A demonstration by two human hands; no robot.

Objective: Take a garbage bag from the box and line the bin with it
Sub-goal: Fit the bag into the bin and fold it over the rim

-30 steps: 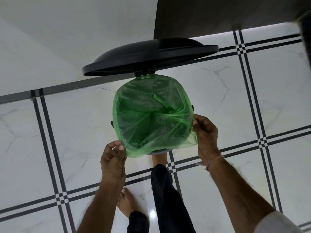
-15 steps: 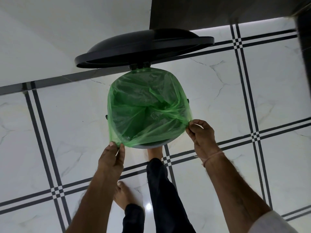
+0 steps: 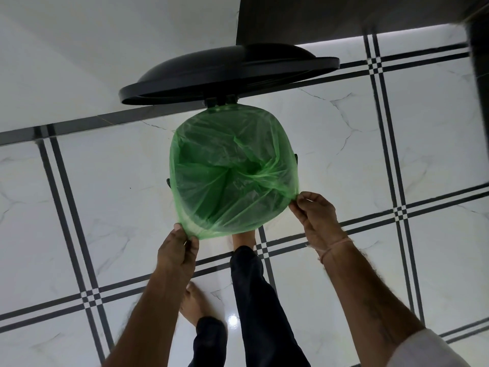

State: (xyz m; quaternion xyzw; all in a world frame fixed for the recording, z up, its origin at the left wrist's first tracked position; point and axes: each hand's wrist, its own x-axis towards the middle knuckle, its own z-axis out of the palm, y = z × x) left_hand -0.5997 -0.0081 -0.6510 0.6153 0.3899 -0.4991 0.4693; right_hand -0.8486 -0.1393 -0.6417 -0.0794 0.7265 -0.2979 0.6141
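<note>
Pinching garbage bag (image 3: pixel 232 178) hem | left hand (image 3: pixel 177 251) | right hand (image 3: pixel 315 215)

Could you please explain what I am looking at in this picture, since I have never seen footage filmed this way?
There is no machine here. The picture comes from a wide-angle camera worn on a person's head, looking down at their own arms and bare feet, which bends the straight floor lines. On the tiled floor stands a small bin, almost hidden by the green garbage bag stretched over its opening. The black lid stands open behind it. The left hand pinches the bag's edge at the near left, and the right hand pinches it at the near right, so the person appears to be fitting the bag around the rim. One foot sits at the bin's base, perhaps on a pedal.
</note>
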